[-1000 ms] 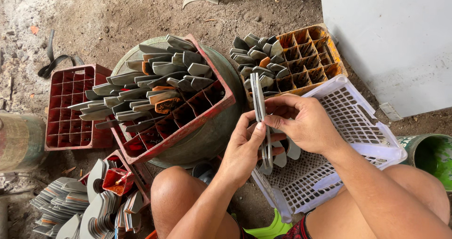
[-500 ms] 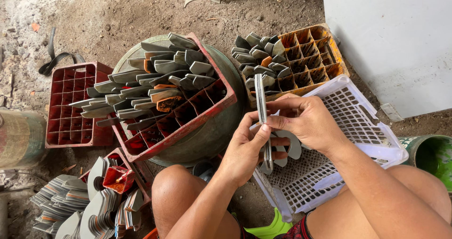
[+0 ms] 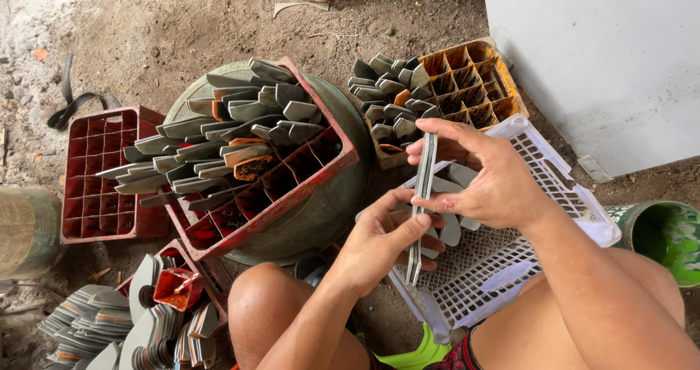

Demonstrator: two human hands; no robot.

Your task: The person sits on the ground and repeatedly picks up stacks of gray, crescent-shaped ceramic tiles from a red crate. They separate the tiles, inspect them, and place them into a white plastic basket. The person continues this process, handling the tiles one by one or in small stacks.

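A seated person's left hand [image 3: 383, 242] and right hand [image 3: 485, 177] both pinch a thin stack of grey metal blades [image 3: 421, 206], held edge-up above a white plastic basket [image 3: 569, 195]. Beyond, a red crate [image 3: 321, 177] full of blades sits on a round drum [image 3: 343, 202], beside an orange crate [image 3: 474, 78].
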